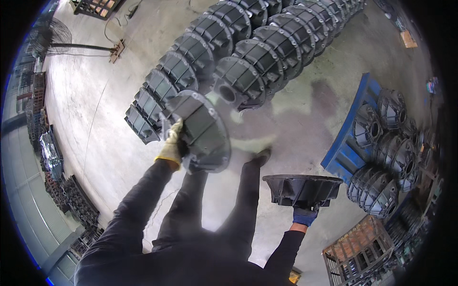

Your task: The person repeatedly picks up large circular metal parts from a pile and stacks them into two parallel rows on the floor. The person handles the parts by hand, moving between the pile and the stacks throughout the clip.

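My left hand (172,143), in a pale work glove with a yellow cuff, is closed on the rim side of a grey cast-metal bell housing (205,133). This housing is tilted, its ribbed outside toward me, near the front end of the left row of housings (162,88). Out to the right, my right hand (305,216), in a blue glove, grips a darker bell housing (298,188) from below. Its wide flange faces up and lies about level. The fingertips of both hands are partly hidden by the castings.
Another long row of housings (241,78) runs away from me to the right. A blue metal rack or pallet (350,128) at the right has more housings (374,190) beside it. A slatted crate (358,248) stands lower right. A pedestal fan (52,38) and parts stacks line the left.
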The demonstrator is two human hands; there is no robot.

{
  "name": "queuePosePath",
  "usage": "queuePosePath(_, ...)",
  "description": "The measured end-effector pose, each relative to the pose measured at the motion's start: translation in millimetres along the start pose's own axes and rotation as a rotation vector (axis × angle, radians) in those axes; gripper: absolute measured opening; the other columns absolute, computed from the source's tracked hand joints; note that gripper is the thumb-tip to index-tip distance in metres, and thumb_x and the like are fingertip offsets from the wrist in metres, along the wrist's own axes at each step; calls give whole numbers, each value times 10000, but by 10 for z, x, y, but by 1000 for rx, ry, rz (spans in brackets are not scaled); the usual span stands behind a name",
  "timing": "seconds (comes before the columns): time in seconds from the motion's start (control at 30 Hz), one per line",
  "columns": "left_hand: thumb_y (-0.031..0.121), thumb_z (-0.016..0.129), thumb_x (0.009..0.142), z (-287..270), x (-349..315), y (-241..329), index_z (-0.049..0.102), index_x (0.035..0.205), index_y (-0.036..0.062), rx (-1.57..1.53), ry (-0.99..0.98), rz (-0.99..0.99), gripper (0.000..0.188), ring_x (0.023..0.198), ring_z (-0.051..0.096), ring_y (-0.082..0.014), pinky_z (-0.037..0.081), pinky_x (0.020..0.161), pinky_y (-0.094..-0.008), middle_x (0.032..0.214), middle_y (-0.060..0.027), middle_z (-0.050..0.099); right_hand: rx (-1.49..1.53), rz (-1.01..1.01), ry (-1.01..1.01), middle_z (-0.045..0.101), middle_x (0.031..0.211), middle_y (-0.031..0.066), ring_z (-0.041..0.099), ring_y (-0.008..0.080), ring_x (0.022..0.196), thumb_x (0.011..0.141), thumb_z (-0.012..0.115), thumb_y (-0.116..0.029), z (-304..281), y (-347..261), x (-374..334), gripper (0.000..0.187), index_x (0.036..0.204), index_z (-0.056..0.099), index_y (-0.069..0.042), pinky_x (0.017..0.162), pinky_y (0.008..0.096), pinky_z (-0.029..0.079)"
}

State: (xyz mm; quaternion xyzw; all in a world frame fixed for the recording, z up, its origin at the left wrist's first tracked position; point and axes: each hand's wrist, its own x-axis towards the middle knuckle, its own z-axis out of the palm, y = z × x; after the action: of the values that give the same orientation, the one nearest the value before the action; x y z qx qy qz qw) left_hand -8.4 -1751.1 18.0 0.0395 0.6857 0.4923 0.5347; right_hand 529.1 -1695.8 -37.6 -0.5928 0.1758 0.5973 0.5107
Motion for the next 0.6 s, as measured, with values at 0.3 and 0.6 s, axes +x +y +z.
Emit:
queuePosePath(0.3,206,458,901,-7,1239,-1072,276,1460,-10,192,-86,31,626,1394,281,-242,206,1158,-370,1505,-118,318,-110,94,-129,543,1339,151,514,335,1216,940,490,-349,608,1051,-420,457,1322,545,-103,1032,522,408)
queuePosePath(0.6,575,620,851,270,2156,-1640,583,1262,161,-627,55,-295,585,1045,574,-190,514,803,-400,1186,-13,619,-279,169,-149,583,1306,126,529,332,1211,923,496,-410,702,1817,-286,482,1305,567,-125,1018,536,413)
